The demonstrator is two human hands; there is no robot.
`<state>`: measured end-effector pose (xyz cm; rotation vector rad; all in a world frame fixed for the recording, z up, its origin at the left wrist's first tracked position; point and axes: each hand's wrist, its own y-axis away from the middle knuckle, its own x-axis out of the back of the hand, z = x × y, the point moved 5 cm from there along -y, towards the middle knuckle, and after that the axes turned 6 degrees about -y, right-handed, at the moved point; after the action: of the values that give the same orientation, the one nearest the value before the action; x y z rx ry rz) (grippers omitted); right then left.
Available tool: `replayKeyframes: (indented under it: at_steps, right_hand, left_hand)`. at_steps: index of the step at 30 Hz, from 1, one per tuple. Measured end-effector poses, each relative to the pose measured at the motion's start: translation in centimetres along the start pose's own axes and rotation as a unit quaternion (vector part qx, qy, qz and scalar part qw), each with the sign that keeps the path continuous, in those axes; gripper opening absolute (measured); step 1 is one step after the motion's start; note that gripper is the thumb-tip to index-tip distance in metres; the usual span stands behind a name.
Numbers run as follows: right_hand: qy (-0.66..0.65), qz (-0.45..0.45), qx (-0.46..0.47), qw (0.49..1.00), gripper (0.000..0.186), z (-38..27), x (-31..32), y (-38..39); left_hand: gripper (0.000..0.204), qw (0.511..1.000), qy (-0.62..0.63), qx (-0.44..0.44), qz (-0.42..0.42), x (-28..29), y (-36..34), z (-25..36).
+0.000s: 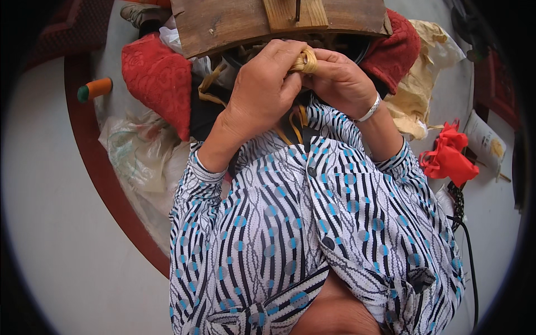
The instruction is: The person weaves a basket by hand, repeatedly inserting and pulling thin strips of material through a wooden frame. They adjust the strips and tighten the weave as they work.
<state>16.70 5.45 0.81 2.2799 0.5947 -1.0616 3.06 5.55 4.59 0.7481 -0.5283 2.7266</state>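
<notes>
Between my two hands is a small coiled bundle of pale yellow, straw-like strands [305, 61], wound into a knot or loop. My left hand [267, 84] is closed, with its thumb and bent fingers pressed against the bundle's left side. From the right, my right hand [341, 81] pinches the same bundle between thumb and fingers; a silver bangle [370, 109] circles that wrist. Loose yellowish strips [296, 125] hang below the hands toward my lap. Another tan strip [211, 84] bends out at the left of my left hand.
Just beyond my hands stands a curved wooden board [223, 25]. Red patterned cloth covers [156, 78] flank it on both sides. Crumpled clear plastic [137, 148] and an orange-green spool [96, 89] lie left. Brown paper [421, 84], a red bag [449, 155] and a black cord [472, 268] lie right.
</notes>
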Motion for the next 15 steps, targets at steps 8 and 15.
replayKeyframes:
  at_steps: [8, 15]
  right_hand:
    - [0.446, 0.109, 0.22, 0.86, 0.015, -2.0, -1.0, 0.2]
    - [0.391, 0.162, 0.242, 0.873, 0.011, -2.3, -1.2, 0.6]
  left_hand:
    - [0.025, 0.992, -0.051, 0.112, -0.006, -0.7, -0.8, 0.2]
    - [0.028, 0.882, 0.371, 0.284, 0.061, -3.8, 0.7, -3.4]
